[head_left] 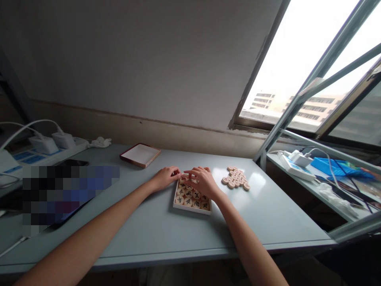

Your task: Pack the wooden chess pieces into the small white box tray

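A shallow white-sided box (192, 209) on the desk holds rows of round wooden Chinese chess pieces (188, 194) with dark characters face up. My left hand (165, 178) is at the box's far left corner, fingers curled and the tips together; what they grip there is too small to make out. Over the box's far rows, my right hand (204, 181) reaches leftward, thumb and fingers closed around what looks like a chess piece. That hand hides part of the far right of the box. More loose pieces (236, 178) with reddish characters lie in a cluster to the right.
An upturned box lid (140, 155) lies at the back left. On the left are a power strip (64, 149) with chargers and cables, plus a pixelated area. A metal frame (275, 137) and a shelf with another power strip (294, 165) stand on the right beside the window.
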Demonstrator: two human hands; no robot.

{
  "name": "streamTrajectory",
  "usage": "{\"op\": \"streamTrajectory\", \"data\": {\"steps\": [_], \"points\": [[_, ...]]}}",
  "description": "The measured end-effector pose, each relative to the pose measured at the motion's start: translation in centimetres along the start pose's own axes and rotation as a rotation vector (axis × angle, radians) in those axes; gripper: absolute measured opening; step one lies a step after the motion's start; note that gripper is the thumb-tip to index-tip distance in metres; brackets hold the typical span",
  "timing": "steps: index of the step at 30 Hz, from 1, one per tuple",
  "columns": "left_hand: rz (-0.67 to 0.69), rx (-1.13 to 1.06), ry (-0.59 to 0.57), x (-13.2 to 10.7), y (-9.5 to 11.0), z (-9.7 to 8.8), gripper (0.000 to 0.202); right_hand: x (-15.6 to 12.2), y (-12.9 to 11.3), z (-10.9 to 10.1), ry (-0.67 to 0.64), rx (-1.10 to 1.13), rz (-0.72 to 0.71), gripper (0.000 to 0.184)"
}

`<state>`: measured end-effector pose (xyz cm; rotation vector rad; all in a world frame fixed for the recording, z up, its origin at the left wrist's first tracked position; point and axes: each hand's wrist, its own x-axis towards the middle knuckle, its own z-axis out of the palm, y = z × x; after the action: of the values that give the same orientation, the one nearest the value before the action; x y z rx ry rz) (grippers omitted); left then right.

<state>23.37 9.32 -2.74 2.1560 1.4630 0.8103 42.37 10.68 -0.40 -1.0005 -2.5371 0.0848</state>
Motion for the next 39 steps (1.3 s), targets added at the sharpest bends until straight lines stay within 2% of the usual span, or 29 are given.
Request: {"op": "streamTrajectory", "data": {"steps": [3, 5, 9, 12, 14, 18, 20, 25, 28, 30, 32, 35, 37, 39], "points": [[-0.044, 0.040, -0.017, -0.1, 0.3, -0.1, 0.038, -0.4, 1.2, -1.0, 0.061, -0.041, 0.129, 0.021], [-0.057, 0.060, -0.033, -0.2, 0.5, -0.2, 0.041, -0.8, 2.2, -1.8, 0.080, -0.188, 0.299, 0.020], [-0.044, 0.077, -0.055, -0.3, 0.7, -0.4, 0.046, -2.0, 3.9, -3.2, -0.030, -0.541, 0.695, 0.020], [-0.053, 0.089, -0.041, -0.3, 0.9, -0.3, 0.045, -2.5, 4.6, -3.4, -0.150, -0.521, 0.766, 0.020], [-0.047, 0.096, -0.026, -0.4, 0.9, -0.2, 0.044, -2.6, 4.9, -3.2, -0.178, -0.445, 0.745, 0.022], [-0.016, 0.077, -0.015, -0.2, 0.7, -0.1, 0.040, -2.8, 5.9, -2.5, -0.132, -0.293, 0.635, 0.034], [-0.011, 0.063, -0.024, -0.1, 0.5, -0.1, 0.039, -3.0, 6.4, -2.5, -0.112, -0.277, 0.623, 0.037], [-0.018, 0.075, -0.037, -0.1, 0.3, -0.1, 0.037, -3.0, 6.3, -3.4, -0.098, -0.375, 0.712, 0.025], [-0.024, 0.094, -0.019, -0.1, 0.6, -0.1, 0.038, -2.6, 5.6, -3.8, -0.127, -0.353, 0.744, 0.018], [-0.030, 0.100, -0.014, -0.2, 0.8, -0.1, 0.039, -2.2, 5.0, -3.8, -0.074, -0.300, 0.715, 0.016], [-0.032, 0.102, -0.012, -0.2, 0.9, -0.1, 0.039, -1.8, 4.5, -3.5, 0.062, -0.233, 0.631, 0.016], [-0.029, 0.096, -0.014, -0.2, 0.8, -0.1, 0.038, -1.3, 3.7, -2.9, 0.264, -0.091, 0.406, 0.016], [-0.025, 0.088, -0.018, -0.2, 0.7, 0.0, 0.038, -1.0, 3.0, -2.6, 0.244, 0.100, 0.227, 0.016], [-0.025, 0.084, -0.018, -0.2, 0.6, 0.0, 0.038, -0.8, 2.3, -2.2, 0.138, 0.296, 0.085, 0.019]]}}
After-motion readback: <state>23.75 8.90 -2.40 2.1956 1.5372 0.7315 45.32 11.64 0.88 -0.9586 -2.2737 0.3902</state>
